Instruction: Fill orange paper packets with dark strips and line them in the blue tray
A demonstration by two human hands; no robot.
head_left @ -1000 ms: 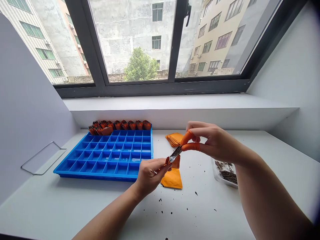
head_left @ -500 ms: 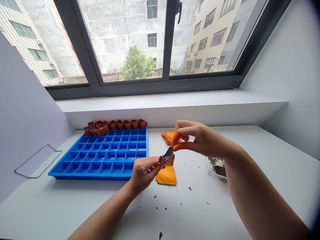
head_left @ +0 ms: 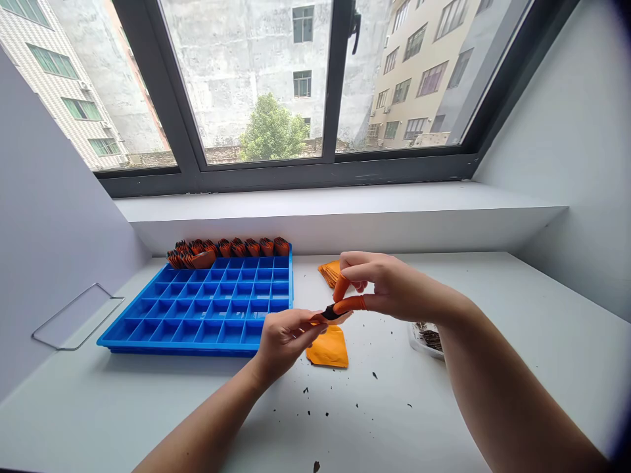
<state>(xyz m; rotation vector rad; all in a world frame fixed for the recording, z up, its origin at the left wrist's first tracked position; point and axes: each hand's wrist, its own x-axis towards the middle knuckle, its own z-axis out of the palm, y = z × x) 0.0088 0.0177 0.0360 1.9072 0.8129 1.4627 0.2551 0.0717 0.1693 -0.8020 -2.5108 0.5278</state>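
Note:
My left hand [head_left: 286, 336] is closed on a small orange-brown packet [head_left: 318, 318], its mouth turned to the right with a dark inside showing. My right hand [head_left: 384, 282] wears orange finger covers on thumb and forefinger. Those two tips are pinched together at the packet's mouth; what lies between them is hidden. Below the packet, an orange packet [head_left: 329, 347] lies flat on the white table. Behind my right fingers is a fanned stack of orange packets [head_left: 328, 274]. A clear plastic container [head_left: 415, 343] of dark dried flakes sits partly behind my right forearm.
On the left stands a blue compartment tray [head_left: 182, 350], with bunches of orange-brown packets [head_left: 252, 247] upright along its back row. A bent wire [head_left: 49, 309] leans by the left wall. Dark crumbs [head_left: 327, 414] are scattered in front. A window [head_left: 256, 172] rises behind the table.
My right fingers have moved down and slightly left onto the packet's mouth. The dark flakes seen there earlier are now out of sight, and the packet sits flatter.

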